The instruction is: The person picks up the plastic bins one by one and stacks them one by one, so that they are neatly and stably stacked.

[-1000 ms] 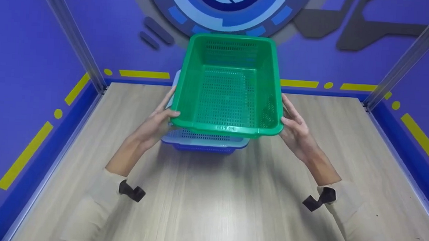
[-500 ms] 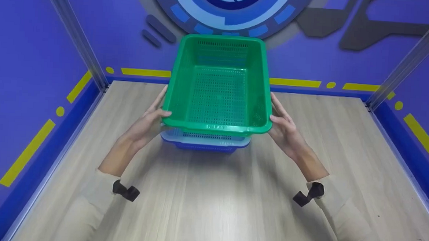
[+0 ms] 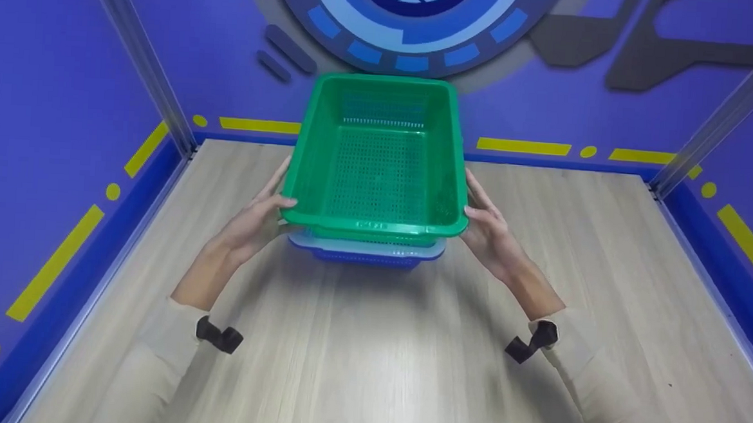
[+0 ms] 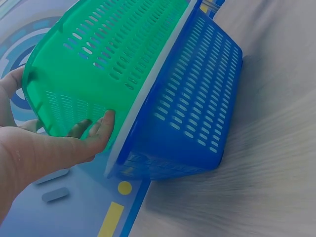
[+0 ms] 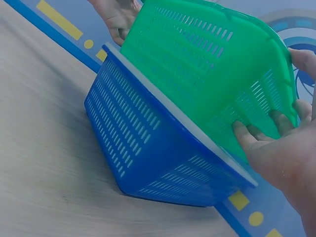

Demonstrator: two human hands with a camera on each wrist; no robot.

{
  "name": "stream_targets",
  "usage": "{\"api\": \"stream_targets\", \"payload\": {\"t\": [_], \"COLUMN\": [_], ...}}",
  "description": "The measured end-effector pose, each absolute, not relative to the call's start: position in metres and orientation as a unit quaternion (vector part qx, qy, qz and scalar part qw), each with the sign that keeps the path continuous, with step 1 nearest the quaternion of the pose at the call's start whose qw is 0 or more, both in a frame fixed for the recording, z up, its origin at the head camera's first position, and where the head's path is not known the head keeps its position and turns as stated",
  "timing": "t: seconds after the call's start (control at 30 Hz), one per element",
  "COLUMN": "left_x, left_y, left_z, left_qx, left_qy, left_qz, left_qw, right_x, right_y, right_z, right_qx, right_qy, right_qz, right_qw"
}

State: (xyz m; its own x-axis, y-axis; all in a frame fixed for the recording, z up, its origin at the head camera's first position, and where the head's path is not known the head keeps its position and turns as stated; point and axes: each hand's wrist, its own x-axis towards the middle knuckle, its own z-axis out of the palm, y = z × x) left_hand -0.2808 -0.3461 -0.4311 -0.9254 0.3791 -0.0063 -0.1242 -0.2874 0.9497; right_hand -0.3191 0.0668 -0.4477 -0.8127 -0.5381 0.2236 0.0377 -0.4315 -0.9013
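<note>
Pale wood-look floor (image 3: 368,366), purple walls, two baskets: green basket (image 3: 378,173) gripped by left hand (image 3: 253,221) and right hand (image 3: 491,233), nested in blue basket (image 3: 368,253).

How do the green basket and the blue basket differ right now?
The green basket is on top, partly nested and tilted; the blue basket sits flat on the table. The left hand and right hand grip the green one; the blue one is untouched. Both are slotted plastic, rectangular and empty.

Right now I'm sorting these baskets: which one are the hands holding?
The green basket, the upper one, held at its sides by the left hand and right hand. The blue basket sits beneath on the table.
</note>
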Motion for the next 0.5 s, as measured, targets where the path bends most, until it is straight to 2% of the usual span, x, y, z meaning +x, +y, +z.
{"api": "stream_targets", "payload": {"t": [0.5], "left_x": [-0.2833], "left_y": [-0.3510], "left_z": [-0.4324], "left_qx": [0.108], "left_qy": [0.580], "left_qz": [0.789], "left_qw": [0.170], "right_x": [-0.3192], "right_y": [0.0627], "right_z": [-0.4524], "right_qx": [-0.218], "right_qy": [0.540], "right_qz": [-0.795], "right_qw": [0.169]}}
